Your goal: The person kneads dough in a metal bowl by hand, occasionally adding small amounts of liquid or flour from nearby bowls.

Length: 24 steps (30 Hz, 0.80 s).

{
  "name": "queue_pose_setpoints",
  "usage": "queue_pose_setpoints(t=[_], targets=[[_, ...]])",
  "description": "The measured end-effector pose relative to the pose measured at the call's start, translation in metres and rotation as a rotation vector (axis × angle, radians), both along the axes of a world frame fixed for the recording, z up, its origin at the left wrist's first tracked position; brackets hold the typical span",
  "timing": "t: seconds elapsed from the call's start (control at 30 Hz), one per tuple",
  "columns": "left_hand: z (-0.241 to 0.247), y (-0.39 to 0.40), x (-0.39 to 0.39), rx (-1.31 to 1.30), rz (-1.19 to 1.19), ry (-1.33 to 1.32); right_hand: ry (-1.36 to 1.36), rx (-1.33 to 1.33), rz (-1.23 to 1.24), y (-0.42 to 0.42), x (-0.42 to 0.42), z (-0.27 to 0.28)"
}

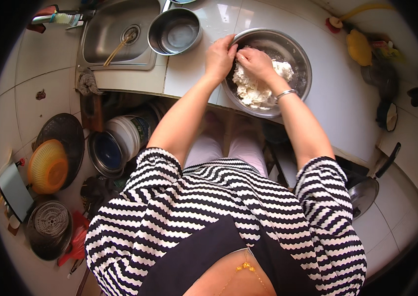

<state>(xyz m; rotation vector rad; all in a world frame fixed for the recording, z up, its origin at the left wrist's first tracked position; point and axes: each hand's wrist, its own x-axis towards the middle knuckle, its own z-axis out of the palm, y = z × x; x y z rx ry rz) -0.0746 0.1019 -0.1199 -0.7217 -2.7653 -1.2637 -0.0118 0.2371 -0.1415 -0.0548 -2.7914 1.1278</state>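
A wide stainless steel bowl point(304, 79) stands on the white counter near its front edge. Inside lies a rough, shaggy mass of pale dough point(253, 90), with some bits stuck to the inner wall. My left hand point(221, 55) grips the bowl's rim at the upper left, thumb on the inner side. My right hand point(255, 62), with a silver bangle at the wrist, is down in the bowl. Its fingers curl into the dough's edge beside the left wall, close to my left thumb. The fingertips are partly hidden.
An empty metal pot point(175, 32) sits left of the bowl. Beyond it is a steel sink point(98, 48) with chopsticks point(118, 50) across it. Below the counter stands a white bucket point(129, 129). A lidded pan point(364, 196) lies at the right. A yellow scalloped item point(359, 47) is by the wall.
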Motion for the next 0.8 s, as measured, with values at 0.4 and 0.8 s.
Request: queue_pose_setpoints(t=[0.4, 0.8], targets=[[-0.005, -0.002, -0.011, 0.076, -0.091, -0.069, 0.011, 0.44, 0.395, -0.018, 0.058, 0.053], [0.012, -0.001, 0.005, 0.22, -0.041, -0.317, 0.175, 0.471, 0.196, -0.029, 0.038, 0.022]])
